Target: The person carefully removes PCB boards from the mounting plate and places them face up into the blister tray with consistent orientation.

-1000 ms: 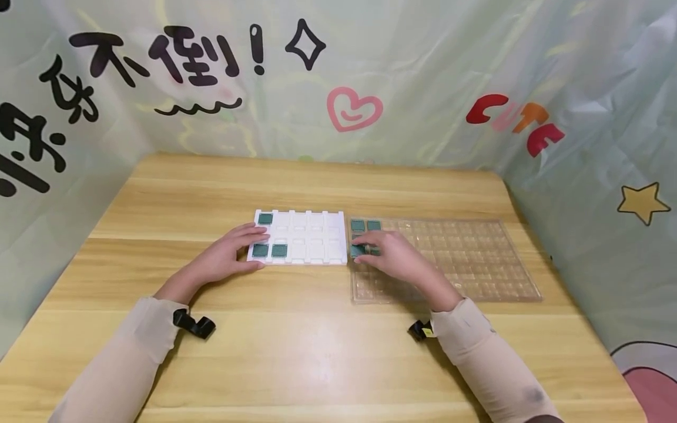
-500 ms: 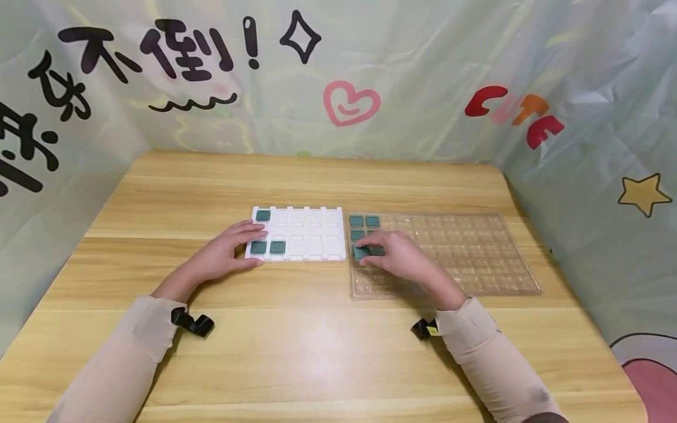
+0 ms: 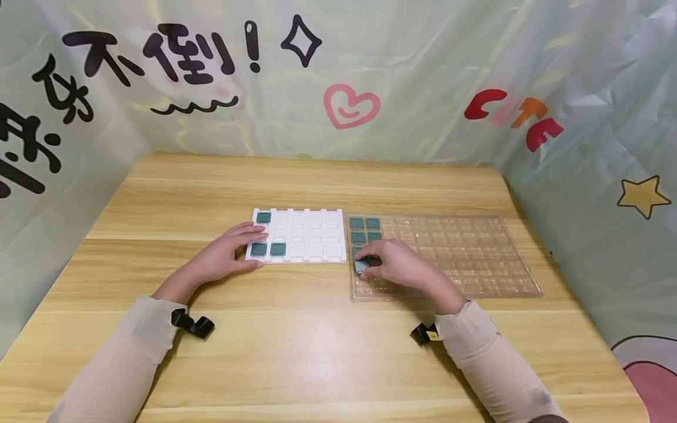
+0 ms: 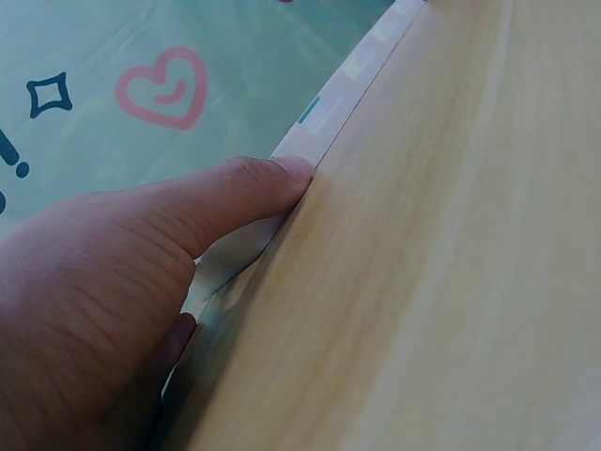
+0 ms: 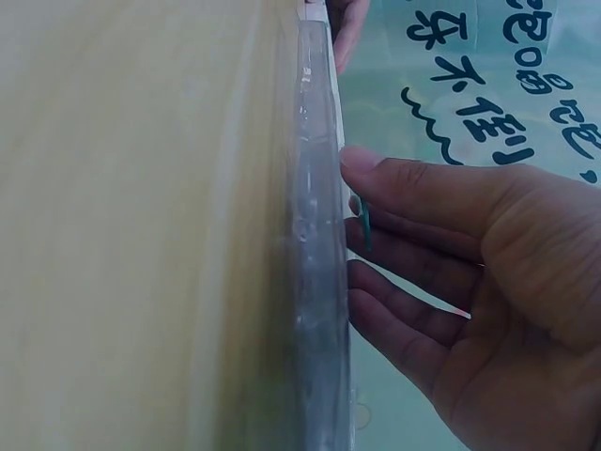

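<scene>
Right hand (image 3: 398, 261): fingers pinch thin, square green circuit chip (image 3: 362, 266); likely light, stiff, brittle; edge-hold best. Left hand (image 3: 226, 254): fingers relaxed on white plastic tray (image 3: 315, 232).

The table top (image 3: 317, 346), lower centre of the frame, has a smooth wood-grain surface with a soft sheen. The white tray (image 3: 298, 235), centre, appears to be matt plastic. The clear tray (image 3: 449, 252), right of centre, is glossy, transparent plastic. The green chips (image 3: 278, 249) show a finely dotted surface. The backdrop (image 3: 423, 70), upper frame, is creased, lightly shiny sheeting. The sleeves (image 3: 116, 358), lower corners, are matt cloth.
</scene>
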The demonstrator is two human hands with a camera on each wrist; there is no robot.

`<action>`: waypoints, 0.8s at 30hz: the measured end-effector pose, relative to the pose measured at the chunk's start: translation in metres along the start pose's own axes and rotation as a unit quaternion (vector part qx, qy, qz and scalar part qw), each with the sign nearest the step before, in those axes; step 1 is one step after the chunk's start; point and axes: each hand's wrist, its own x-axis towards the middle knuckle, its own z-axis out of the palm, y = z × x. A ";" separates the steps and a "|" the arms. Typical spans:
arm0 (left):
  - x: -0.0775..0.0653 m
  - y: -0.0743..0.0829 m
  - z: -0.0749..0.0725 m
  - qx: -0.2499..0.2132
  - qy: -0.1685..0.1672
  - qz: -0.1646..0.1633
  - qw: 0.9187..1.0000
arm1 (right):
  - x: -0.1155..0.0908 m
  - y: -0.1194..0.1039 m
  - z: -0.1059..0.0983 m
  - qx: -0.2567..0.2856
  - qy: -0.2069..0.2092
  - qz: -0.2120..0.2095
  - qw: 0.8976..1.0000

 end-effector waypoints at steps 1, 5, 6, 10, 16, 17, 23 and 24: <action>0.000 0.000 0.000 0.000 0.000 0.000 1.000 | 0.000 0.000 0.000 -0.003 0.000 -0.001 1.000; 0.000 0.000 0.000 0.002 0.003 0.003 1.000 | 0.000 -0.001 0.000 -0.009 -0.002 -0.007 1.000; 0.000 0.000 0.000 0.002 0.003 0.004 1.000 | 0.000 0.000 0.000 -0.009 -0.002 -0.009 1.000; 0.000 0.001 0.000 0.001 0.004 0.004 1.000 | 0.000 -0.001 0.001 -0.011 -0.003 -0.015 1.000; 0.000 -0.001 0.001 0.000 0.004 0.001 1.000 | -0.001 0.000 0.003 -0.026 0.003 -0.030 0.999; -0.001 -0.001 0.001 0.001 0.004 0.001 1.000 | -0.001 -0.001 0.003 -0.029 0.004 -0.032 0.999; 0.000 -0.001 0.001 0.002 0.004 0.002 1.000 | -0.001 -0.002 0.003 -0.043 0.005 -0.036 0.998; 0.000 -0.001 0.001 0.002 0.003 0.002 1.000 | -0.001 -0.002 0.003 -0.045 0.004 -0.036 0.998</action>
